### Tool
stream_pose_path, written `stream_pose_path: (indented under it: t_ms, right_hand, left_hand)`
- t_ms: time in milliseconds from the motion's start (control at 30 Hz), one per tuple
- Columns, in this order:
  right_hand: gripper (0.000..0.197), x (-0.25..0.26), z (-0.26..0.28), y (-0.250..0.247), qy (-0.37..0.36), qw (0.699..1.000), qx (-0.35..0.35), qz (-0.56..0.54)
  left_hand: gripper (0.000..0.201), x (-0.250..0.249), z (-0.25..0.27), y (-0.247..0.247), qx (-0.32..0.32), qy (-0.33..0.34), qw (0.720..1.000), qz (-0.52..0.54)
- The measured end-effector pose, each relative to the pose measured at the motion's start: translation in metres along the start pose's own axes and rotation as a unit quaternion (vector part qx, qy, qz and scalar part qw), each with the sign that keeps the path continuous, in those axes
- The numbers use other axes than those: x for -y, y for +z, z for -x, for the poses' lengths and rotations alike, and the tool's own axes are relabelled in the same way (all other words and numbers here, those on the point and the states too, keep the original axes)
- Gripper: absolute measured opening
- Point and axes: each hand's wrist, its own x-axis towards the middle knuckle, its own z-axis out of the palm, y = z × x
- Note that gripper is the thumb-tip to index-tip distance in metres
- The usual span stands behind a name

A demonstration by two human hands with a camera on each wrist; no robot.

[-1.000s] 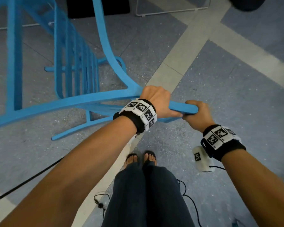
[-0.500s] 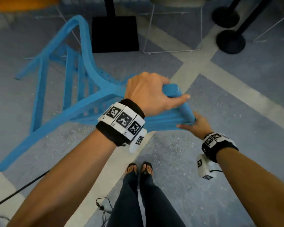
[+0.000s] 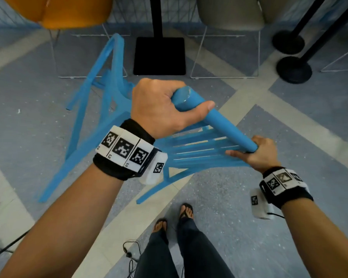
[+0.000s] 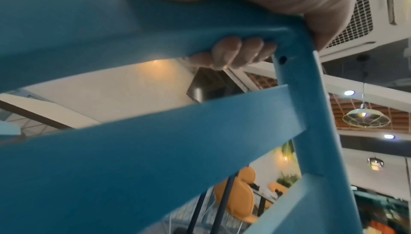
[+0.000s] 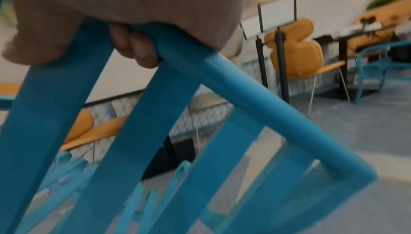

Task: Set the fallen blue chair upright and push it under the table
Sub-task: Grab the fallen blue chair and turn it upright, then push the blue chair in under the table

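Note:
The blue slatted chair (image 3: 113, 109) hangs tilted above the floor, its legs blurred at the left and its top rail (image 3: 223, 123) slanting down to the right. My left hand (image 3: 165, 109) grips the upper end of that rail, thumb laid along it. My right hand (image 3: 257, 155) grips the lower end. In the left wrist view my fingers (image 4: 235, 53) curl under the blue rail (image 4: 111, 26). In the right wrist view my fingers (image 5: 135, 47) wrap the rail (image 5: 244, 100) above the back slats.
A black table post with a square base (image 3: 159, 55) stands just beyond the chair. An orange chair (image 3: 58, 11) and a grey chair (image 3: 229, 13) on thin wire legs flank it. Black stanchion bases (image 3: 293, 69) stand at the right. Cables (image 3: 0, 237) lie on the floor near my feet (image 3: 175, 217).
The chair has swung up from lying on the floor. My left hand rose and the top rail turned from level to steeply slanted. The table base and other chairs came into view.

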Motion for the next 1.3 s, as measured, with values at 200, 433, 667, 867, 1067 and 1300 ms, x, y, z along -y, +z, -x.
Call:
stream_pose_path:
  t_ms: [200,433,667,867,1067,1300]
  right_hand:
    - [0.048,0.037,0.032,-0.038,-0.104,0.988,-0.049,0.101]
    - [0.065,0.091,0.064,-0.032,-0.176,0.953,-0.077,0.235]
    - [0.046,0.133,0.092,0.027,-0.192,0.93,-0.042,0.31]
    - [0.037,0.128,0.116,0.079,-0.177,0.937,0.003,0.302]
    - [0.031,0.125,0.143,0.108,-0.173,0.942,0.039,0.287]
    - [0.041,0.108,0.157,0.111,-0.231,0.943,0.003,0.239]
  left_hand:
    - [0.044,-0.004,0.034,-0.041,-0.065,0.007,0.993,0.097]
    - [0.042,0.049,0.105,-0.079,-0.147,-0.082,0.964,0.208]
    - [0.017,0.11,0.173,-0.084,-0.256,-0.265,0.893,0.257]
    - [0.026,0.157,0.217,-0.084,-0.223,-0.308,0.895,0.232]
    - [0.028,0.179,0.251,-0.087,-0.199,-0.329,0.898,0.215]
    - [0.027,0.172,0.263,-0.086,-0.197,-0.392,0.878,0.194]
